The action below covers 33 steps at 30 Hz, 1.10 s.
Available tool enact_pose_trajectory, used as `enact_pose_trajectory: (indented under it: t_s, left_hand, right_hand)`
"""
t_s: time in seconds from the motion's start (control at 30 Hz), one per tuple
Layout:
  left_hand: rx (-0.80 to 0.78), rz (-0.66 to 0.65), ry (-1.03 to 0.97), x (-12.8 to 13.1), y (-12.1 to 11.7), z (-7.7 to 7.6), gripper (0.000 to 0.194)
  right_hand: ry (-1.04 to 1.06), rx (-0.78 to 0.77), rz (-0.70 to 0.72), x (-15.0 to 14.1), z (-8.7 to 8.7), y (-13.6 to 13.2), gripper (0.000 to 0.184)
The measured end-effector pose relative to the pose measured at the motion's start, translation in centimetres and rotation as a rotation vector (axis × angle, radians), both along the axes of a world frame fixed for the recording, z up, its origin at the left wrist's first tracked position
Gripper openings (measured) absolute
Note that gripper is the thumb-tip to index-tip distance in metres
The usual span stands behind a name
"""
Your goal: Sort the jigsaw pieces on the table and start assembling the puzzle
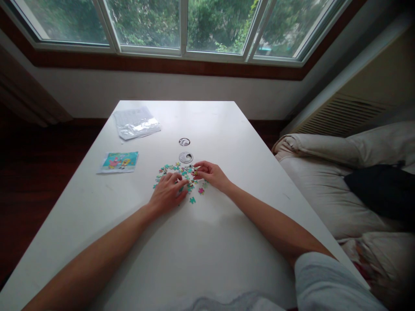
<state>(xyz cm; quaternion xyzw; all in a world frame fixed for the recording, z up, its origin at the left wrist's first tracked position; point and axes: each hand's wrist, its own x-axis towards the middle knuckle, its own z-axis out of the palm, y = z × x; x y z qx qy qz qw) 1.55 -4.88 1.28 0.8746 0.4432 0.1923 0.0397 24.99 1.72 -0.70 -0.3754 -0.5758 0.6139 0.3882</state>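
Note:
A heap of small jigsaw puzzle pieces [184, 171], mostly teal with some pink and yellow, lies loose on the white table [194, 242]. My left hand [167, 189] rests palm down on the heap's near left side, its fingers apart and slightly bent, covering some pieces. At the heap's right side, my right hand [211, 173] has thumb and fingers brought together around a small puzzle piece [195, 172]. Just below that hand lies a pink piece [201, 190], and a teal piece [192, 200] sits apart, closer to me.
Beyond the heap lie two round grey-and-white flat items [186, 157] [184, 141]. To the left are a cartoon picture sheet [120, 161] and a clear plastic bag [138, 122]. A sofa [311, 172] with a dark cloth item [379, 190] stands to the right.

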Motion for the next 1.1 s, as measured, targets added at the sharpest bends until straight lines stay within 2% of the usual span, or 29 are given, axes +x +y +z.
enact_pose_trajectory:
  t_s: [0.13, 0.27, 0.43, 0.67, 0.83, 1.1]
  left_hand:
    - [0.015, -0.008, -0.030, -0.1, -0.1, 0.1, 0.021]
    - [-0.030, -0.085, -0.001, 0.1, -0.3, 0.3, 0.021]
    - [-0.047, -0.130, 0.038, 0.5, -0.5, 0.5, 0.026]
    - [-0.049, -0.136, 0.057, 0.5, -0.6, 0.5, 0.027]
    - [-0.026, -0.088, 0.056, 0.4, -0.5, 0.5, 0.018]
    - [-0.007, 0.082, 0.025, -0.1, 0.2, 0.1, 0.021]
  right_hand:
    - [0.009, 0.029, -0.050, 0.0, 0.1, 0.0, 0.035]
    - [-0.045, 0.072, -0.101, 0.0, 0.4, -0.1, 0.029]
    - [-0.061, 0.091, -0.073, -0.2, 0.5, -0.3, 0.024]
    - [-0.081, 0.108, -0.050, 0.0, 0.1, -0.2, 0.027]
    - [-0.188, 0.194, -0.026, 0.2, 0.1, -0.4, 0.027]
    - [-0.456, 0.431, 0.062, -0.4, 1.4, -1.8, 0.015]
